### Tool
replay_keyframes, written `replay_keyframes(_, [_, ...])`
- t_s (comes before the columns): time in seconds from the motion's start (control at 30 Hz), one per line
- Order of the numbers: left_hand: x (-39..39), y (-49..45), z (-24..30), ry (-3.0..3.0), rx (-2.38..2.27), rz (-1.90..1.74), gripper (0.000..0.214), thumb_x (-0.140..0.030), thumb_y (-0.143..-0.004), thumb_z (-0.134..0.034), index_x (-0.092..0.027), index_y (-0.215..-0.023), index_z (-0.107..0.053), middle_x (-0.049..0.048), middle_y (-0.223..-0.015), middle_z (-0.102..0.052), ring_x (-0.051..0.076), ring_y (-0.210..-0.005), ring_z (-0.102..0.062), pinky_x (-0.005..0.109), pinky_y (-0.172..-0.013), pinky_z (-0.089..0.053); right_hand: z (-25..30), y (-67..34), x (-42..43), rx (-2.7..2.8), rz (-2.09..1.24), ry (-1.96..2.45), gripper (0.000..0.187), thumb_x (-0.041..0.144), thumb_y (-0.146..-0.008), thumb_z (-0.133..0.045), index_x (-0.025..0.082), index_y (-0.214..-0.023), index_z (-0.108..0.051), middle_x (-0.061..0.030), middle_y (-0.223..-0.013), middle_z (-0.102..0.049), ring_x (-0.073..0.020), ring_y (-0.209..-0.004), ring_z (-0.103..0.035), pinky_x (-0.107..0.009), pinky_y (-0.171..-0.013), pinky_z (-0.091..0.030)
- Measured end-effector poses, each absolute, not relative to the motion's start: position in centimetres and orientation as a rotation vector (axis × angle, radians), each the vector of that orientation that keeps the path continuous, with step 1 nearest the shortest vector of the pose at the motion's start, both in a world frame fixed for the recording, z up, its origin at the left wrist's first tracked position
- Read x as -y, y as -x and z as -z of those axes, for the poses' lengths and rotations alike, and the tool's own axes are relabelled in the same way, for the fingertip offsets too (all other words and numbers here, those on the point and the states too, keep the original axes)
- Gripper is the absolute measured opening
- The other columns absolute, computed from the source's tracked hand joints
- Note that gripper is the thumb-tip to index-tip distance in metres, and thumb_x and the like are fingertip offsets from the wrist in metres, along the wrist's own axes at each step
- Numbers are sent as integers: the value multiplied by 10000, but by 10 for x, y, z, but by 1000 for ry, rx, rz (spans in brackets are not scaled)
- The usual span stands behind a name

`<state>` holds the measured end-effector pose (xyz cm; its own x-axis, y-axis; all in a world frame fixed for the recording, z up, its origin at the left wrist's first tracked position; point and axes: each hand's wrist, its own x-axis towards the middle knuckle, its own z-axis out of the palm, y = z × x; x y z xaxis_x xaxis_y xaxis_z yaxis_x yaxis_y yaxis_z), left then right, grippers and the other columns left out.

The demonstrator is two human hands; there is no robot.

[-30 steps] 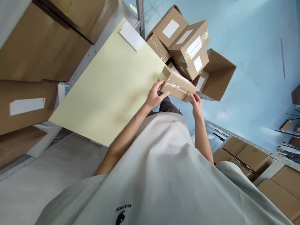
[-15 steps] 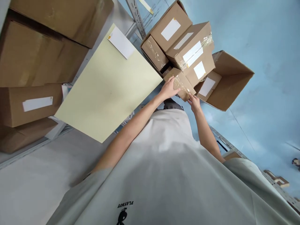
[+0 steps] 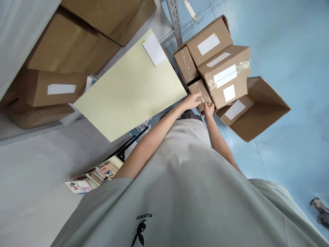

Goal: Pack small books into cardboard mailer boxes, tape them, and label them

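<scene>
A small taped cardboard box (image 3: 199, 92) rests at the near foot of a pile of sealed boxes (image 3: 223, 72) on the blue floor. My left hand (image 3: 193, 101) lies on its near face with the fingers curled over the edge. My right hand (image 3: 208, 109) grips the box's lower right corner. Both arms reach down over my grey shirt. The box's underside is hidden by my hands.
An open empty carton (image 3: 257, 109) lies on its side right of the pile. A pale yellow board (image 3: 131, 89) leans out from the shelf on the left, where big cartons (image 3: 56, 85) stand. A metal rack post (image 3: 174, 17) rises behind. Books (image 3: 92, 175) lie low left.
The small box has gone from held up in the air down into the pile beside the other boxes. Both hands followed it down and the view swung left.
</scene>
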<state>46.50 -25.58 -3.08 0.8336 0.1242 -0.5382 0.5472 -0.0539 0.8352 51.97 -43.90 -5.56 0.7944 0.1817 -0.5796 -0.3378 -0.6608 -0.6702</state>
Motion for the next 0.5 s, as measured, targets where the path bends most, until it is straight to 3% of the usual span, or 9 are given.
replay_keyframes(0.13, [228, -398, -24, -1396, -672, 119, 613, -196, -880, -732, -212, -1489, -800, 128, -1671, -715, 357, -1621, -636, 591, -1399, -474, 47, -537, 411, -62, -853, 2279, 628, 510, -943, -750, 136, -1438, -657, -293, -1599, -651, -415, -1626, -553, -660, -1399, -395])
replay_keyframes(0.37, [204, -264, -107, -1194, -1177, -504, 424, -244, -934, -730, -238, -1347, -824, 124, -1514, -814, 311, -1448, -770, 549, -1341, -543, 9, -553, 336, 597, -981, 2044, 594, 670, -987, -683, 219, -1371, -713, -198, -1502, -733, -350, -1419, -711, -602, -1262, -568])
replay_keyframes(0.5, [228, -213, -130, -1069, -1354, -807, 390, -307, -934, -757, -262, -1318, -807, 122, -1468, -834, 302, -1390, -798, 553, -1318, -563, -34, -524, 285, 921, -997, 1901, 606, 704, -996, -659, 230, -1366, -731, -201, -1467, -761, -345, -1393, -736, -579, -1227, -602])
